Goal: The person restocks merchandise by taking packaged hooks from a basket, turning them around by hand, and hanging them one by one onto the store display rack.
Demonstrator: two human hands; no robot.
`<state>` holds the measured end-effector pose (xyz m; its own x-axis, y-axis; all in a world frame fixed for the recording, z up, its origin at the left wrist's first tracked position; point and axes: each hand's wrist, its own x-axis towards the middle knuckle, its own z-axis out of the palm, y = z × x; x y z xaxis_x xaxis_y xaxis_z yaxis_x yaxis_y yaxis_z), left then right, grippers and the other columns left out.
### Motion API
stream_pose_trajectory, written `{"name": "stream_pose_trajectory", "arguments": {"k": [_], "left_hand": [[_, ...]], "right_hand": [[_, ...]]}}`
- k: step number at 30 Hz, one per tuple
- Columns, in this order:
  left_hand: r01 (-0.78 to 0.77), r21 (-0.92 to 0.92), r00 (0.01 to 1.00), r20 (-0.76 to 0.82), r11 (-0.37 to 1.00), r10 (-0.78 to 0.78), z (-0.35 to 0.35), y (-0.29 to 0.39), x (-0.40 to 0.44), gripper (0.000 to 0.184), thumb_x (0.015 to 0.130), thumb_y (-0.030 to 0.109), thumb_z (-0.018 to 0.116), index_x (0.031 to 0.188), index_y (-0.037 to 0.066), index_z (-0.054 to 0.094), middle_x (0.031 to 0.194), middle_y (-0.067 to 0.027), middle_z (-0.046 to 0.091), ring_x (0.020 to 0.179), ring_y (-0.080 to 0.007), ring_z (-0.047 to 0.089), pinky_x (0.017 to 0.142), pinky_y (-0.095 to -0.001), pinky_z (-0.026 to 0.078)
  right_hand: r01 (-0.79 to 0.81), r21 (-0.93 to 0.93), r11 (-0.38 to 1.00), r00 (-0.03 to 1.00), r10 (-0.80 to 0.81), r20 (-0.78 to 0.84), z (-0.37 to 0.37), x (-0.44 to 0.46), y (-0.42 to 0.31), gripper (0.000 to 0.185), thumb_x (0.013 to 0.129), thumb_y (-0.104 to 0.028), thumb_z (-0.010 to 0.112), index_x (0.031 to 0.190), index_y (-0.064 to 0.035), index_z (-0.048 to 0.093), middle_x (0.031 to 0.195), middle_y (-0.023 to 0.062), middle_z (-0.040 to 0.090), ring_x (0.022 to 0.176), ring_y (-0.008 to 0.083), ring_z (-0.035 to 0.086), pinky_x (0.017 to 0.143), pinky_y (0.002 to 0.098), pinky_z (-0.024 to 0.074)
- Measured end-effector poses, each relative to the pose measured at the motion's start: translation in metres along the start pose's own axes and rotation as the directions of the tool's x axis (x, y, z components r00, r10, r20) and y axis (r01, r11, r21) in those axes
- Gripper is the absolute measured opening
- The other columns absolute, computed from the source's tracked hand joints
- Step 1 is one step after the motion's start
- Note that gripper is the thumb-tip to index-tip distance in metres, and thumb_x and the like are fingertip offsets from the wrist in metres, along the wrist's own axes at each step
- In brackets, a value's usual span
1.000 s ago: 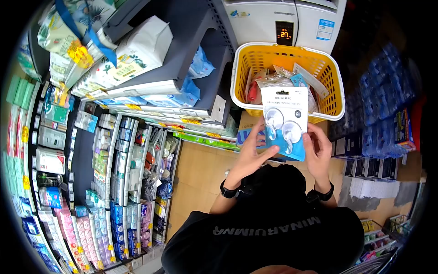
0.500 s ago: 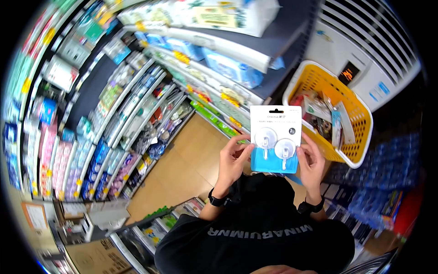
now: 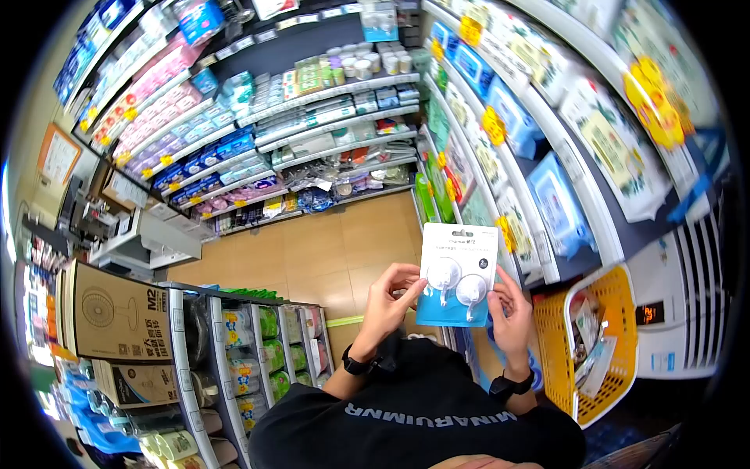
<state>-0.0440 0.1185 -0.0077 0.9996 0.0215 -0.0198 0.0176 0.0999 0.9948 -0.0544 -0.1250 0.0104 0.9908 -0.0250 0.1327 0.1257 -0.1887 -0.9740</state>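
Note:
A white and blue hook package with two clear suction hooks faces up, held upright in front of my chest. My left hand pinches its left edge between thumb and fingers. On the package's right edge, my right hand grips with thumb and fingertips. Both wrists wear black bands. To the right of my right hand is a yellow basket holding several packaged items.
Stocked shelves run across the back, and another shelf with wipe packs rises on the right. A white appliance stands beyond the basket. At the left are a fan carton and a low shelf with green packs. Tiled floor lies ahead.
The view has swung to the left, so the basket and the appliance now appear lower and farther right. The package stays in both hands and no longer overlaps the basket.

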Motion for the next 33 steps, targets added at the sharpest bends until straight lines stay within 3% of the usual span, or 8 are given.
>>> {"name": "stream_pose_trajectory", "arguments": {"k": [5, 6, 10, 14, 26, 33], "left_hand": [[-0.031, -0.027, 0.995, -0.098, 0.999, 0.028, -0.037, 0.007, 0.035, 0.024, 0.095, 0.010, 0.075, 0.113, -0.001, 0.064, 0.096, -0.0058, 0.073, 0.082, -0.0079, 0.068, 0.060, -0.0210, 0.055], [-0.042, -0.023, 0.993, -0.110, 0.999, 0.039, -0.044, 0.009, 0.045, 0.024, 0.095, 0.010, 0.075, 0.113, -0.001, 0.064, 0.096, -0.0057, 0.073, 0.081, -0.0078, 0.067, 0.060, -0.0210, 0.055], [-0.074, -0.019, 0.991, -0.117, 0.997, 0.071, -0.071, 0.018, 0.084, 0.024, 0.094, 0.011, 0.075, 0.113, 0.000, 0.065, 0.096, -0.0050, 0.072, 0.080, -0.0071, 0.066, 0.060, -0.0212, 0.055], [-0.109, 0.007, 0.990, -0.093, 0.994, 0.109, -0.097, 0.030, 0.122, 0.025, 0.094, 0.011, 0.076, 0.113, -0.001, 0.065, 0.096, -0.0050, 0.072, 0.079, -0.0075, 0.066, 0.059, -0.0218, 0.055], [-0.143, 0.118, 0.974, -0.162, 0.983, 0.161, -0.144, 0.024, 0.193, 0.022, 0.092, 0.010, 0.076, 0.110, -0.002, 0.069, 0.094, -0.0069, 0.071, 0.081, -0.0096, 0.068, 0.061, -0.0237, 0.058], [-0.108, 0.236, 0.984, -0.112, 0.966, 0.137, -0.143, 0.016, 0.226, 0.023, 0.090, 0.007, 0.077, 0.111, -0.001, 0.072, 0.093, -0.0065, 0.070, 0.078, -0.0115, 0.067, 0.068, -0.0257, 0.053]], "right_hand": [[0.048, -0.030, 0.998, 0.997, -0.046, 0.067, 0.044, 0.051, -0.008, 0.046, 0.098, -0.005, 0.064, 0.141, 0.0070, 0.055, 0.100, 0.0110, 0.070, 0.087, 0.0107, 0.063, 0.080, 0.0256, 0.0511], [0.002, -0.048, 0.999, 0.993, 0.004, 0.114, 0.049, 0.060, -0.009, 0.050, 0.099, -0.010, 0.064, 0.145, 0.0041, 0.052, 0.108, 0.0092, 0.069, 0.095, 0.0105, 0.062, 0.087, 0.0250, 0.0498], [0.007, -0.059, 0.998, 0.990, 0.001, 0.138, 0.079, 0.098, -0.014, 0.049, 0.099, -0.009, 0.063, 0.145, 0.0047, 0.051, 0.110, 0.0113, 0.070, 0.096, 0.0113, 0.063, 0.088, 0.0265, 0.0507], [0.075, -0.070, 0.995, 0.994, -0.069, 0.082, 0.108, 0.132, -0.019, 0.047, 0.097, -0.009, 0.066, 0.140, 0.0068, 0.055, 0.105, 0.0151, 0.071, 0.091, 0.0137, 0.065, 0.081, 0.0277, 0.0527], [0.118, -0.120, 0.986, 0.990, -0.108, 0.087, 0.170, 0.205, -0.004, 0.058, 0.089, -0.008, 0.076, 0.141, 0.0046, 0.055, 0.128, 0.0171, 0.066, 0.096, 0.0192, 0.067, 0.073, 0.0292, 0.0539], [0.071, -0.134, 0.988, 0.997, -0.070, 0.016, 0.168, 0.232, 0.008, 0.059, 0.088, -0.008, 0.077, 0.141, 0.0041, 0.055, 0.122, 0.0170, 0.069, 0.094, 0.0194, 0.067, 0.072, 0.0292, 0.0540]]}}
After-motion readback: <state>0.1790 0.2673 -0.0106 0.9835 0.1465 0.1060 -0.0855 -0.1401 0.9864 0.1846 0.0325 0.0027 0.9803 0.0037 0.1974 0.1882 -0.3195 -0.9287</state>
